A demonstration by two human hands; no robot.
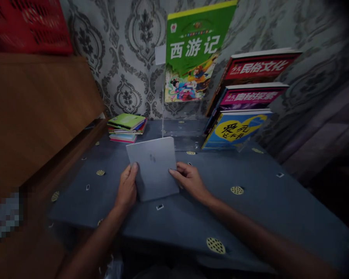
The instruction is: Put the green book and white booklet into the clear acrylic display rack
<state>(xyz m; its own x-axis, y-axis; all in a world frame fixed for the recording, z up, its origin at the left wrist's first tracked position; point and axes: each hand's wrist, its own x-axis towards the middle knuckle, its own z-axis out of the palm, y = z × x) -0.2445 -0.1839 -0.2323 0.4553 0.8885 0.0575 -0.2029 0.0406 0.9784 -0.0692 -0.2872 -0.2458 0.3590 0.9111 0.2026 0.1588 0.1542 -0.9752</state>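
Between my two hands I hold a thin book (154,174) with a plain pale cover and a small faint mark in its middle; it tilts up over the table. My left hand (128,186) grips its left edge, thumb on the near face. The right edge is pinched by my right hand (189,178), with the thumb in front. Behind the book stands a clear tiered rack (186,143). A green book (192,58) leans in its upper left. On the rack's right are a red book (258,68), a purple book (253,97) and a blue-and-yellow book (235,130).
A stack of books (127,126) lies at the table's back left. The table (250,217) has a dark blue cloth with yellow patterns. A wooden cabinet (40,108) stands close on the left, with a red basket (29,25) on it. Patterned wall (128,77) closes the back.
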